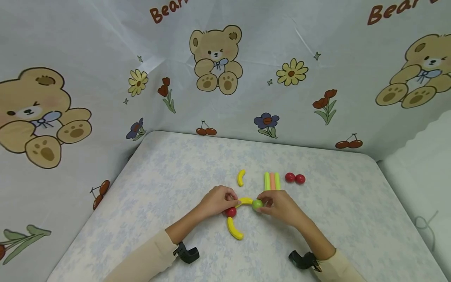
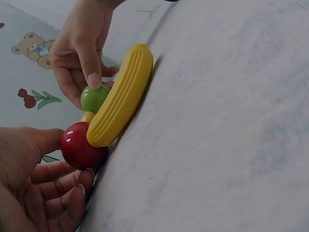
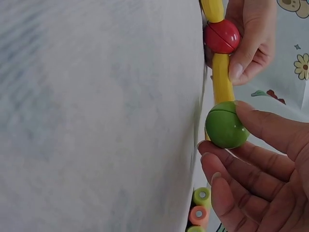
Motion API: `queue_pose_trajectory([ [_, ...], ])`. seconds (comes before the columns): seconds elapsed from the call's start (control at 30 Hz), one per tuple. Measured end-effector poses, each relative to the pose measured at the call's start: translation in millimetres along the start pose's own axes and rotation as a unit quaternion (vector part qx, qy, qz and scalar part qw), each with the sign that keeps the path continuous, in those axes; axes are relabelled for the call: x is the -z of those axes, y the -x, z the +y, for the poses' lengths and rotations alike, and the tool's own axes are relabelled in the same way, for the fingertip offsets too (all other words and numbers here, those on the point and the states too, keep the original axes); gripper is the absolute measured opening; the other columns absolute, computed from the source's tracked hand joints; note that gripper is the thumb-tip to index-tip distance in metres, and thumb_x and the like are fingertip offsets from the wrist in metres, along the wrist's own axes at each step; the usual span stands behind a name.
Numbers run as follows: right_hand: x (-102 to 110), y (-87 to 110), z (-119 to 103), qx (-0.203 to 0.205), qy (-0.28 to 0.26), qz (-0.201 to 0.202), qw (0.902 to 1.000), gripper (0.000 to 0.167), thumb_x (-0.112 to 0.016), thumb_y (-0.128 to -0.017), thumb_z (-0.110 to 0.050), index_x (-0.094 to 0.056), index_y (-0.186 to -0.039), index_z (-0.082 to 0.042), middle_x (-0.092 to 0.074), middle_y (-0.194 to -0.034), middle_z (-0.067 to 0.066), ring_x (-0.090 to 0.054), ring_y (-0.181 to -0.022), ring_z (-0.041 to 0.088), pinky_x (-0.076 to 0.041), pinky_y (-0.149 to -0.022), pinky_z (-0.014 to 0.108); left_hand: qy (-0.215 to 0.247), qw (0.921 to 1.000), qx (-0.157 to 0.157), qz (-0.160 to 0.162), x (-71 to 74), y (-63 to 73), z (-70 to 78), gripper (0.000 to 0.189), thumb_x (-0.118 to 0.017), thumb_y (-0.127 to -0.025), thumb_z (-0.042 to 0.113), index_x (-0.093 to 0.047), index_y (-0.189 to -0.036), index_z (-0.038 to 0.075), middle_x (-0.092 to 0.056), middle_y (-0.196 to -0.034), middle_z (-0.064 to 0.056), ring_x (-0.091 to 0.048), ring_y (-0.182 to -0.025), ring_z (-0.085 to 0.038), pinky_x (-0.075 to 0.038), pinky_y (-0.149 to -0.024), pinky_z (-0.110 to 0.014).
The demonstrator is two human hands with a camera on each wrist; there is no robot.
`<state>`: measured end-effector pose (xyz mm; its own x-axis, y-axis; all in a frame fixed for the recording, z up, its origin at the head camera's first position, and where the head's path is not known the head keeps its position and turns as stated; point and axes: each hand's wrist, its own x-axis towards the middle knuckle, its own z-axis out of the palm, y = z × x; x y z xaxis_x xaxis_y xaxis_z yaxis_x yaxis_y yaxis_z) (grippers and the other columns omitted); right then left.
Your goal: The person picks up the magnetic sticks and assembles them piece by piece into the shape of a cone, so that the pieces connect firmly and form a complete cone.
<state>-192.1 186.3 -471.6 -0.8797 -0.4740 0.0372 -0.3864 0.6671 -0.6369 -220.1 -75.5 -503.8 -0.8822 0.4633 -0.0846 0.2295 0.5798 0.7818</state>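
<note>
My left hand [image 1: 219, 200] pinches one end of a yellow curved magnetic-toy-like stick [image 1: 246, 201], right beside a red ball [image 1: 230, 212]. At that stick's other end, thumb and fingers of my right hand [image 1: 280, 205] hold a green ball [image 1: 257, 204]. A second yellow curved stick [image 1: 235, 229] runs from the red ball toward me; in the left wrist view this ridged stick [image 2: 124, 94] partly covers the row behind it. The right wrist view shows the red ball [image 3: 222, 36], the held stick [image 3: 222, 77] and the green ball [image 3: 226, 124] in line.
Beyond the hands lies a loose yellow curved stick [image 1: 241, 178]. Green and orange straight sticks [image 1: 272, 181] lie side by side near my right hand, with two red balls [image 1: 295, 178] to their right. A bear-print curtain [image 1: 246, 109] stands behind the pale patterned table [image 1: 169, 168].
</note>
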Motion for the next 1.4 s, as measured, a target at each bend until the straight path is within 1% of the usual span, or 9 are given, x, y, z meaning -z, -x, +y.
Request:
queue_pose_trajectory([
  [0.1, -2.0, -3.2, -1.5, 0.001, 0.005, -0.001, 1.0, 0.026, -0.087, -0.082, -0.016, -0.076, -0.104, -0.007, -0.071, -0.087, -0.006, -0.063, -0.076, 0.008, -0.053, -0.066, 0.022, -0.007, 1.0, -0.002, 0.002, 0.1, 2.4, -1.2, 0.015, -0.076, -0.093, 0.032, -0.075, -0.092, 0.017, -0.066, -0.072, 0.01, -0.059, -0.06, -0.008, -0.046, -0.052, -0.023],
  [0.2, -3.8, -6.0, -3.1, -0.002, 0.008, -0.003, 1.0, 0.026, -0.087, -0.082, -0.014, -0.076, -0.105, -0.007, -0.071, -0.088, -0.005, -0.063, -0.075, 0.008, -0.054, -0.067, 0.022, 0.001, 1.0, -0.005, -0.001, 0.5, 4.6, -3.0, 0.015, -0.076, -0.093, 0.031, -0.075, -0.093, 0.015, -0.066, -0.071, 0.009, -0.06, -0.057, -0.009, -0.048, -0.051, -0.023],
  [0.5, -6.3, -12.3, -7.5, -0.006, 0.012, -0.012, 0.9998, 0.027, -0.085, -0.083, -0.011, -0.076, -0.108, -0.006, -0.071, -0.09, -0.001, -0.062, -0.076, 0.01, -0.054, -0.068, 0.023, 0.041, 0.9983, -0.013, -0.039, 5.0, 7.7, -8.9, 0.013, -0.075, -0.095, 0.028, -0.073, -0.095, 0.016, -0.065, -0.064, 0.003, -0.059, -0.048, -0.014, -0.05, -0.046, -0.027],
  [0.63, -7.5, -15.9, -10.6, 0.007, 0.023, -0.013, 0.9996, 0.027, -0.084, -0.083, -0.009, -0.075, -0.109, -0.006, -0.073, -0.093, -0.001, -0.062, -0.076, 0.009, -0.054, -0.068, 0.023, 0.053, 0.9972, -0.023, -0.047, 6.8, 8.6, -8.6, 0.015, -0.07, -0.098, 0.028, -0.074, -0.104, 0.015, -0.066, -0.066, 0.0, -0.056, -0.046, -0.015, -0.049, -0.043, -0.028],
  [0.73, -8.0, -19.7, -13.3, 0.023, 0.036, -0.017, 0.9989, 0.027, -0.084, -0.084, -0.009, -0.076, -0.11, -0.006, -0.073, -0.094, -0.001, -0.062, -0.077, 0.009, -0.053, -0.068, 0.022, 0.062, 0.9965, -0.034, -0.044, 6.5, 7.8, -11.8, 0.017, -0.069, -0.099, 0.026, -0.075, -0.109, 0.014, -0.067, -0.069, 0.0, -0.054, -0.044, -0.014, -0.048, -0.041, -0.028],
  [1.0, -8.4, -30.8, -15.5, 0.057, 0.056, -0.03, 0.9963, 0.028, -0.084, -0.083, -0.008, -0.076, -0.11, -0.005, -0.074, -0.094, 0.0, -0.062, -0.078, 0.008, -0.053, -0.067, 0.022, 0.079, 0.9939, -0.063, -0.043, 6.7, 3.8, -26.1, 0.024, -0.073, -0.096, 0.029, -0.078, -0.113, 0.013, -0.069, -0.071, 0.004, -0.052, -0.043, -0.012, -0.045, -0.039, -0.026],
  [1.27, -7.6, -39.5, -19.7, 0.073, 0.074, -0.055, 0.993, 0.03, -0.082, -0.086, -0.011, -0.076, -0.114, -0.005, -0.074, -0.096, -0.001, -0.062, -0.079, 0.008, -0.052, -0.067, 0.022, 0.081, 0.992, -0.077, -0.06, 9.5, 3.6, -29.4, 0.026, -0.075, -0.095, 0.028, -0.076, -0.116, 0.013, -0.067, -0.07, 0.004, -0.051, -0.041, -0.011, -0.044, -0.039, -0.025],
  [1.33, -4.0, -42.2, -22.7, 0.072, 0.073, -0.053, 0.9934, 0.028, -0.08, -0.088, -0.013, -0.076, -0.115, -0.005, -0.074, -0.095, -0.002, -0.062, -0.079, 0.008, -0.052, -0.066, 0.022, 0.083, 0.9916, -0.078, -0.062, 9.5, 3.2, -29.4, 0.026, -0.074, -0.095, 0.028, -0.076, -0.116, 0.013, -0.067, -0.07, 0.004, -0.051, -0.041, -0.011, -0.045, -0.039, -0.025],
  [1.4, 0.4, -46.4, -24.7, 0.068, 0.074, -0.037, 0.9943, 0.027, -0.078, -0.091, -0.017, -0.076, -0.115, -0.005, -0.074, -0.096, -0.001, -0.063, -0.081, 0.009, -0.053, -0.068, 0.024, 0.084, 0.9915, -0.077, -0.062, 9.3, 2.4, -29.5, 0.027, -0.074, -0.095, 0.028, -0.075, -0.117, 0.013, -0.068, -0.07, 0.004, -0.051, -0.041, -0.011, -0.045, -0.039, -0.025],
])
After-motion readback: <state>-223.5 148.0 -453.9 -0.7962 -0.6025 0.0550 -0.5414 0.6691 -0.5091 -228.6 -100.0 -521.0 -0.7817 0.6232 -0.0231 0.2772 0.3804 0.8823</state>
